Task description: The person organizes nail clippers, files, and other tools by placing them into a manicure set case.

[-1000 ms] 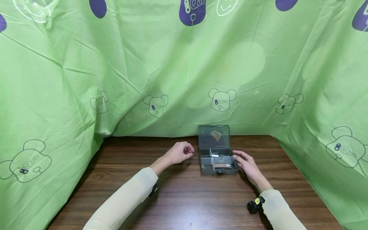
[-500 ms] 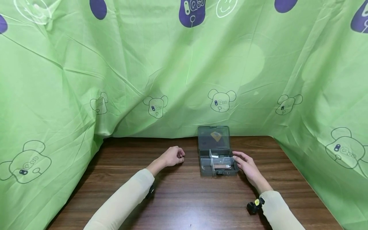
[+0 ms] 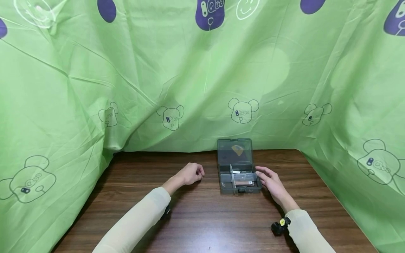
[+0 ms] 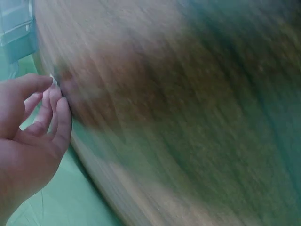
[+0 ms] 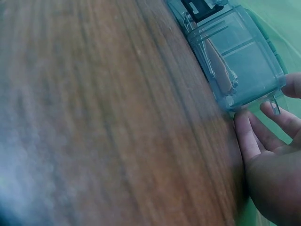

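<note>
Near the middle of the table [image 3: 202,218], my left hand [image 3: 190,174] is low, just left of the box, fingers curled. A small whitish sliver [image 4: 54,80] shows between thumb and fingertips in the left wrist view; its kind is too blurred to tell. My right hand [image 3: 273,182] rests against the right wall of a smoky clear plastic compartment box [image 3: 226,189], fingers fairly straight. The box's lid [image 3: 227,151] stands up at the back. A flat nail clipper-like piece [image 3: 245,183] lies in the front right compartment, and a small white thing [image 3: 236,172] behind it.
A yellow-orange sticker [image 3: 238,150] shows on the lid. The box has a black latch [image 5: 200,8] at its front. Green patterned cloth [image 3: 190,70] hangs behind and on both sides of the wooden table.
My left hand has drawn away from the box to the left and lowered toward the table, then almost stopped. My right hand and the box have stayed in place.
</note>
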`<state>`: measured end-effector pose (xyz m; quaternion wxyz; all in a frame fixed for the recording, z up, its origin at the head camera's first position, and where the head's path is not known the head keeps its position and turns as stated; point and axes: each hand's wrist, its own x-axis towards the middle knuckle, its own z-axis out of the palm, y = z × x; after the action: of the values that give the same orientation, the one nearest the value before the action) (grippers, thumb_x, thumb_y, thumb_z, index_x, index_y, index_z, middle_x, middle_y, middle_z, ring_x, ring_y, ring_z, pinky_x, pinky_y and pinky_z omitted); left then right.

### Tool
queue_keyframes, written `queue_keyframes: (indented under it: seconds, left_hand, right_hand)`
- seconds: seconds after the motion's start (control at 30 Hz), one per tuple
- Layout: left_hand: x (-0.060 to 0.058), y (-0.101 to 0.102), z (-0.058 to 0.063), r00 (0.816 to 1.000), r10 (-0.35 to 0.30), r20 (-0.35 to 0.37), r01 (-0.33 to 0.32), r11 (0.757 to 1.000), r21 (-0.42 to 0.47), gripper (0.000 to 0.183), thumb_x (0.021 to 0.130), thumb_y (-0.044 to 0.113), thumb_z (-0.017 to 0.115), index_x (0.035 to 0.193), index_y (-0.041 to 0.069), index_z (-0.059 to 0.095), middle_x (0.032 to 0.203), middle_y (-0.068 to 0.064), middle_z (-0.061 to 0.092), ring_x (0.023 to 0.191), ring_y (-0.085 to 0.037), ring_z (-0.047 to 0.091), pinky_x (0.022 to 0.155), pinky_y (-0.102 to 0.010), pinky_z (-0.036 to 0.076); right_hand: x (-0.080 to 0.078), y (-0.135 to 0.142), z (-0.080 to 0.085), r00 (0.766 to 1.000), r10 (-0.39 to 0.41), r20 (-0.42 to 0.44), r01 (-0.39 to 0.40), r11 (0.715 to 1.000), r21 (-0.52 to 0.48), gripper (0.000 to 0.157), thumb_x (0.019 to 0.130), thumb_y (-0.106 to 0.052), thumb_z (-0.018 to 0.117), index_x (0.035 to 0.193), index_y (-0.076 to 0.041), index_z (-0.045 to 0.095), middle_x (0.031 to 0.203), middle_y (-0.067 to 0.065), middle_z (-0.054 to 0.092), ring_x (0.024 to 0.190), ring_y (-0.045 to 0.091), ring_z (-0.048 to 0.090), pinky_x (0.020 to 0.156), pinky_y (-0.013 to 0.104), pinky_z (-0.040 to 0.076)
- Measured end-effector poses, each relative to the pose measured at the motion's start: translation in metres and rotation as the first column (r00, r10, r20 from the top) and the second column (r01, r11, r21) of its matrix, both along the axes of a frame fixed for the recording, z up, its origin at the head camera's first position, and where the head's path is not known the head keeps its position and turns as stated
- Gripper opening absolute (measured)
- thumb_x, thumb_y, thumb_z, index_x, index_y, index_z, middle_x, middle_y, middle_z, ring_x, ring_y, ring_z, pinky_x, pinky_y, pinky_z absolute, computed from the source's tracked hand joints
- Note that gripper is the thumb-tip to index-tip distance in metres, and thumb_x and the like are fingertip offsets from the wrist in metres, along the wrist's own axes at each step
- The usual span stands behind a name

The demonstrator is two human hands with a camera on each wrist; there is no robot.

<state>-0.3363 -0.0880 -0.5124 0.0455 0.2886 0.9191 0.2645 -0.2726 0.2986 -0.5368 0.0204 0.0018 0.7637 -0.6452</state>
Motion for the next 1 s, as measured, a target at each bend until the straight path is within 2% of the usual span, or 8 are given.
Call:
queue_keyframes:
  seconds: [0.13,0.23,0.47,0.57,0.73,1.0]
  left_hand:
    - [0.004,0.007,0.008,0.998,-0.052,0.024,0.051,0.998,0.046,0.003,0.095,0.008,0.075,0.098,0.008,0.075,0.084,0.007,0.069,0.08,-0.006,0.062,0.079,-0.026,0.054]
    - [0.006,0.015,0.016,0.995,-0.093,0.025,0.091,0.993,0.076,0.006,0.097,0.012,0.074,0.1,0.006,0.074,0.085,0.009,0.068,0.08,-0.004,0.062,0.078,-0.024,0.054]
    - [0.014,0.033,0.03,0.988,-0.157,-0.013,0.157,0.98,0.125,0.007,0.093,0.006,0.072,0.096,0.012,0.073,0.083,0.01,0.067,0.079,-0.002,0.062,0.075,-0.021,0.055]
    - [0.018,0.043,0.033,0.983,-0.183,-0.028,0.185,0.971,0.151,0.009,0.093,0.005,0.073,0.093,0.014,0.072,0.083,0.01,0.067,0.079,-0.002,0.063,0.075,-0.019,0.056]
    - [0.022,0.056,0.036,0.976,-0.218,-0.022,0.218,0.959,0.18,0.002,0.096,0.01,0.074,0.093,0.011,0.073,0.083,0.01,0.067,0.079,-0.001,0.063,0.076,-0.018,0.056]
    - [0.023,0.073,0.036,0.972,-0.233,-0.036,0.236,0.954,0.185,0.003,0.096,0.01,0.073,0.096,0.008,0.074,0.083,0.01,0.067,0.079,0.001,0.061,0.076,-0.017,0.055]
  right_hand:
    - [0.001,0.0,0.001,1.0,-0.003,-0.004,0.003,1.0,0.01,0.055,0.111,-0.03,0.058,0.153,0.003,0.048,0.158,0.024,0.045,0.138,0.03,0.052,0.098,0.02,0.051]
    - [0.001,0.001,0.001,1.0,-0.006,0.001,0.006,1.0,0.007,0.054,0.111,-0.03,0.058,0.154,0.001,0.048,0.158,0.023,0.045,0.138,0.03,0.051,0.098,0.018,0.05]
    - [0.002,0.001,0.002,1.0,0.009,-0.001,-0.009,1.0,0.006,0.057,0.111,-0.033,0.057,0.156,0.001,0.046,0.16,0.023,0.044,0.14,0.031,0.05,0.101,0.02,0.049]
    - [0.002,0.001,0.002,1.0,0.007,-0.006,-0.007,1.0,0.004,0.056,0.111,-0.032,0.057,0.155,0.001,0.046,0.16,0.022,0.044,0.141,0.031,0.05,0.101,0.02,0.049]
    - [0.001,0.002,0.001,1.0,0.006,-0.009,-0.006,1.0,0.011,0.056,0.111,-0.033,0.058,0.155,0.001,0.046,0.16,0.022,0.044,0.142,0.032,0.048,0.1,0.018,0.048]
    - [0.002,0.001,0.001,1.0,0.016,0.002,-0.016,1.0,0.017,0.058,0.111,-0.033,0.057,0.156,0.001,0.045,0.16,0.023,0.043,0.144,0.033,0.046,0.107,0.027,0.048]
